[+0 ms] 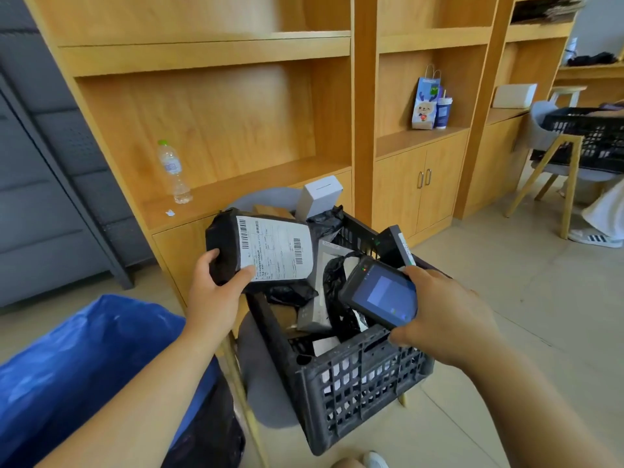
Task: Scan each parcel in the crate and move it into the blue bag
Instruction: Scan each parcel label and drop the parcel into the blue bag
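black-wrapped parcel with white shipping label, gripped at its lower edge by left hand, held above black plastic crate of parcels. handheld scanner clasped in right hand, screen up, just beside label. blue bag lower left.

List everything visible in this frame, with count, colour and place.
parcel: one, black with white label, held above the crate
scanner: one, dark, lit screen, over the crate
crate: one, black, on a grey chair, parcels inside
blue bag: one, lower left
water bottle: one, clear, green cap, on the shelf
gift bag: one, blue, on the middle shelf
cup: one, blue, beside the gift bag
left hand: grips the parcel
right hand: holds the scanner
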Action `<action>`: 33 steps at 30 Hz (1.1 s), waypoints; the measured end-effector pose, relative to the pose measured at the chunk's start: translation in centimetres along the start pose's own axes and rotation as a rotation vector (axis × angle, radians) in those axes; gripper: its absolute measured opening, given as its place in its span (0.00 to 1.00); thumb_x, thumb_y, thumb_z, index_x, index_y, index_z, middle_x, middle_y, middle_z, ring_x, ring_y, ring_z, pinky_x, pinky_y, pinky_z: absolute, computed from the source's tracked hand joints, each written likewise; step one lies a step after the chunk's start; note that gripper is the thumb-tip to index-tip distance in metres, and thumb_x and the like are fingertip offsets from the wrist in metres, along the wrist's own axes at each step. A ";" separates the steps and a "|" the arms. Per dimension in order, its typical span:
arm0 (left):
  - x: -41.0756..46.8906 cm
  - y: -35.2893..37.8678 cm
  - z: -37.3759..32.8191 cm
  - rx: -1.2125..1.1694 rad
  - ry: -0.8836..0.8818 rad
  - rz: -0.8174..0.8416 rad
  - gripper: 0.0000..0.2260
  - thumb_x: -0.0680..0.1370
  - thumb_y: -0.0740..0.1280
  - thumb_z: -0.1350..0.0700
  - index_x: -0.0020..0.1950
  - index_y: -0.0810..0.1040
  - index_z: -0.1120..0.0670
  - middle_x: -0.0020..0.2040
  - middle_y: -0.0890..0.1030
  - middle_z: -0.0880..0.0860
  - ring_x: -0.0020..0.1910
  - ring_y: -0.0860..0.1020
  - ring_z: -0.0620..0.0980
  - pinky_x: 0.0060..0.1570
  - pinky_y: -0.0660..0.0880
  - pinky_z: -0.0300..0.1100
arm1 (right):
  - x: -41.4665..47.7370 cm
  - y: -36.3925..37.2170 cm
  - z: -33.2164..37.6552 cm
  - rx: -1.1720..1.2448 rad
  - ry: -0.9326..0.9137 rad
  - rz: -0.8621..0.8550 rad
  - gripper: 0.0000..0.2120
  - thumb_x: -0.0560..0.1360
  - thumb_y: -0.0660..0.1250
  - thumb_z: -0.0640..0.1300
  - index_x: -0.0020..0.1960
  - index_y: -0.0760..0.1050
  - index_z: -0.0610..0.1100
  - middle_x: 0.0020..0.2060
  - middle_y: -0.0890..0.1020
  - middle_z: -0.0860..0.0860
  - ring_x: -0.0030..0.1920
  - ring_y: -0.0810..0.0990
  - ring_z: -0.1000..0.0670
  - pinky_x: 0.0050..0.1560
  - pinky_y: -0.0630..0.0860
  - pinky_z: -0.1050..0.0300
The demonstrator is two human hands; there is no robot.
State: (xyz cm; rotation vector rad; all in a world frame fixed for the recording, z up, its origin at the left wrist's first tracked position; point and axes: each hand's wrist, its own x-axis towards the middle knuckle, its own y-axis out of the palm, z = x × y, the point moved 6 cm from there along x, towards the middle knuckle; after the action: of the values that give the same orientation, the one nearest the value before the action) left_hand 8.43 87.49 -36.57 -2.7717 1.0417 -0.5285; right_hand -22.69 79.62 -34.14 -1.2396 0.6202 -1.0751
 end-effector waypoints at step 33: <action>-4.1 -20.5 14.8 0.235 -0.447 -0.105 0.11 0.74 0.71 0.46 0.50 0.80 0.52 0.48 0.80 0.45 0.49 0.79 0.48 0.52 0.77 0.51 | -1.1 5.4 16.5 0.004 -0.324 0.164 0.47 0.58 0.75 0.62 0.71 0.58 0.52 0.56 0.74 0.53 0.50 0.75 0.48 0.44 0.76 0.51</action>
State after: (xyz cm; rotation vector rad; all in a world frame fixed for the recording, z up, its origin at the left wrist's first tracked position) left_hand 23.55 105.66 -46.45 -2.5694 0.6879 -0.0275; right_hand -7.34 87.66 -35.10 -1.3012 0.4610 -0.7190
